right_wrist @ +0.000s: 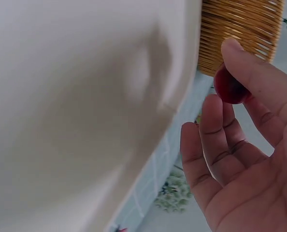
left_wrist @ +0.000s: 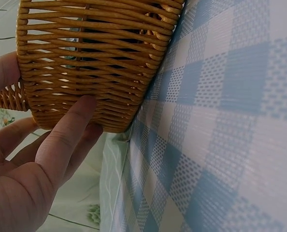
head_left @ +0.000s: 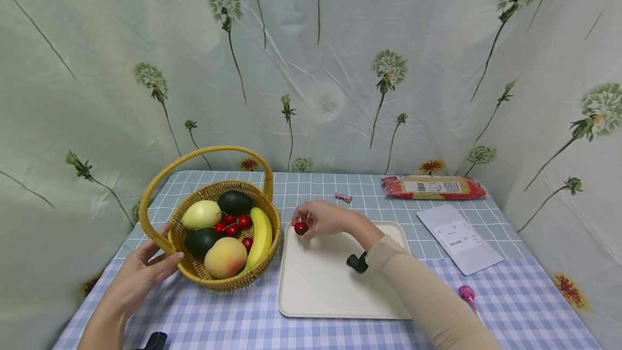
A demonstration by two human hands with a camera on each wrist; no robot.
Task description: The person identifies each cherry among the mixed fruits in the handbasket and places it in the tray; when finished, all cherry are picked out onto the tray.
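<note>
My right hand [head_left: 318,217] pinches a dark red cherry [head_left: 301,228] between thumb and fingers, above the far left corner of a cream tray [head_left: 335,285]. In the right wrist view the cherry [right_wrist: 229,88] sits by the thumb while other fingers are spread apart from it. My left hand [head_left: 141,271] holds a woven basket [head_left: 228,285] at its left side, thumb at the rim beside the handle's base, fingertips on the outer wall. In the basket lie red cherries [head_left: 231,229], a banana [head_left: 261,236], a peach [head_left: 225,258], dark green avocado-like fruits [head_left: 235,202] and a pale yellow-green fruit [head_left: 201,215].
A small pink-wrapped candy [head_left: 343,197] lies behind the tray. Farther right are a red-and-clear pack of noodles [head_left: 432,187], a white labelled pouch [head_left: 458,237] and a pink lollipop [head_left: 467,293]. The basket's tall handle [head_left: 218,148] arches over the fruit. A floral curtain [head_left: 330,69] hangs behind the table.
</note>
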